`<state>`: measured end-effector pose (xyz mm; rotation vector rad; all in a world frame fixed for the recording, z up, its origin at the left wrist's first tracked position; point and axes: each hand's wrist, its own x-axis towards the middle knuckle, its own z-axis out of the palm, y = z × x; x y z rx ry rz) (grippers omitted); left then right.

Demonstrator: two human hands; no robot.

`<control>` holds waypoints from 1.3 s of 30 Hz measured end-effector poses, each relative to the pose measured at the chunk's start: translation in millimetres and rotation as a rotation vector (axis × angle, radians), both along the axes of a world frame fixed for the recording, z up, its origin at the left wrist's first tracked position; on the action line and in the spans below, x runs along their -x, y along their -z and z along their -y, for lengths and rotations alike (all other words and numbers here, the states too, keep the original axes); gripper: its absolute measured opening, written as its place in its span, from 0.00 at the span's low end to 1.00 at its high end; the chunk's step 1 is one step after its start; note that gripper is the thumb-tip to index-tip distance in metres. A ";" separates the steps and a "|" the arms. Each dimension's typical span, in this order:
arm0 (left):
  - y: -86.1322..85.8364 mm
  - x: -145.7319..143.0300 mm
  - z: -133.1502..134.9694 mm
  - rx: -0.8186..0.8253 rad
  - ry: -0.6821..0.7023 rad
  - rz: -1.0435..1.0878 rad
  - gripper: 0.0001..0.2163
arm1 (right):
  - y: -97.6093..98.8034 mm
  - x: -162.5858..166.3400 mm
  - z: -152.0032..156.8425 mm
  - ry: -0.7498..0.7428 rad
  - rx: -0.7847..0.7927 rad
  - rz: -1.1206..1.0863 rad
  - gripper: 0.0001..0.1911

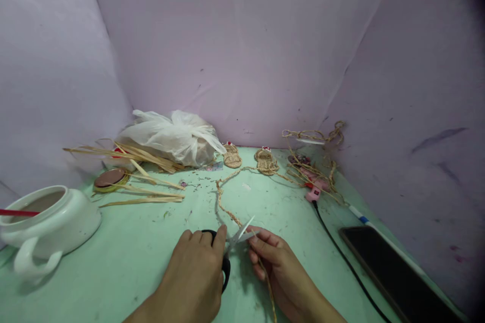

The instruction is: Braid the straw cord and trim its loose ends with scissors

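Note:
My left hand [197, 267] grips a pair of scissors [239, 235] by their black handles. The blades stand apart and point right, toward my other hand. Between finger and thumb, my right hand [275, 257] pinches a braided straw cord [227, 212]. One stretch of this cord curves away over the table toward a small woven sandal [266, 161]; a thinner tail hangs below my right hand to the bottom edge. The cord passes close by the blades, and whether they touch it I cannot tell. A second woven sandal [232, 155] lies left of the first.
On the left stand a white pot [76, 217] and dry straw strips [151, 198] near a round lid [111, 179]. Behind them sits a white plastic bag [174, 136]. At right lie tangled cord [333, 133], a pink glue gun [314, 191] with black cable, and a phone [390, 267].

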<state>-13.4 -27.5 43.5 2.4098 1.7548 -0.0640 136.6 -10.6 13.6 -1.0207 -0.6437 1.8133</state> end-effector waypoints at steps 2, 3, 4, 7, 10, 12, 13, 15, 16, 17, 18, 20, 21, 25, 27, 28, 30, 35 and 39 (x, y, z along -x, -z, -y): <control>1.7 -1.8 1.3 -0.019 -0.005 -0.020 0.27 | 1.6 0.3 0.4 0.011 -0.001 -0.015 0.09; 1.9 -2.4 1.8 -0.030 -0.009 -0.024 0.27 | 2.3 0.1 0.6 0.016 -0.008 -0.029 0.09; 1.9 -2.7 2.4 -0.036 -0.013 -0.027 0.27 | 2.8 -0.3 0.8 0.019 -0.015 -0.046 0.10; 1.1 -3.0 3.8 -0.026 -0.018 -0.029 0.27 | 2.9 -1.3 1.2 0.031 -0.021 -0.097 0.11; 1.5 -2.0 4.2 -0.016 -0.026 -0.031 0.26 | 1.3 -1.2 1.4 0.033 -0.019 -0.128 0.13; 3.0 -0.6 3.1 -0.018 -0.028 -0.031 0.27 | 0.8 -0.6 1.2 0.027 -0.020 -0.135 0.12; 3.8 0.1 2.2 -0.018 -0.025 -0.028 0.27 | 1.0 -0.2 1.1 0.025 -0.022 -0.139 0.11; 4.9 1.5 0.2 -0.006 -0.010 -0.024 0.27 | 2.1 0.3 0.8 0.027 -0.021 -0.144 0.10; 5.0 1.9 -0.6 0.001 0.000 -0.025 0.26 | 2.7 0.3 0.7 0.031 -0.018 -0.144 0.10; 4.7 2.2 -1.2 0.006 0.006 -0.030 0.26 | 3.3 0.2 0.7 0.036 -0.017 -0.145 0.10; 3.8 2.3 -1.6 0.013 0.013 -0.040 0.26 | 3.8 -0.2 0.6 0.040 -0.012 -0.146 0.10; 0.7 2.4 -1.7 0.033 0.029 -0.058 0.26 | 4.0 -1.3 0.2 0.036 -0.010 -0.160 0.10; -1.4 2.7 -1.9 0.046 0.040 -0.053 0.25 | 3.7 -2.0 -0.2 0.032 -0.015 -0.174 0.10; -8.7 8.1 -7.6 0.036 -0.021 0.082 0.15 | 2.1 -3.5 -1.9 0.058 -0.013 -0.208 0.08; -8.9 12.6 -14.0 -0.040 -0.153 0.206 0.12 | 1.7 -3.1 -1.6 0.080 0.011 -0.183 0.08; -7.9 14.6 -17.2 -0.069 -0.224 0.295 0.11 | 1.5 -2.5 -0.9 0.086 0.023 -0.163 0.08; -4.7 16.7 -21.4 -0.071 -0.320 0.502 0.12 | 1.4 -1.0 1.0 0.084 0.051 -0.128 0.08; 0.4 9.2 -10.8 -0.013 -0.053 0.460 0.14 | 1.8 -0.7 2.7 0.092 0.108 -0.144 0.07; 3.0 3.1 0.0 -0.099 0.099 0.186 0.24 | 1.4 -5.3 -0.9 0.107 0.171 -0.131 0.03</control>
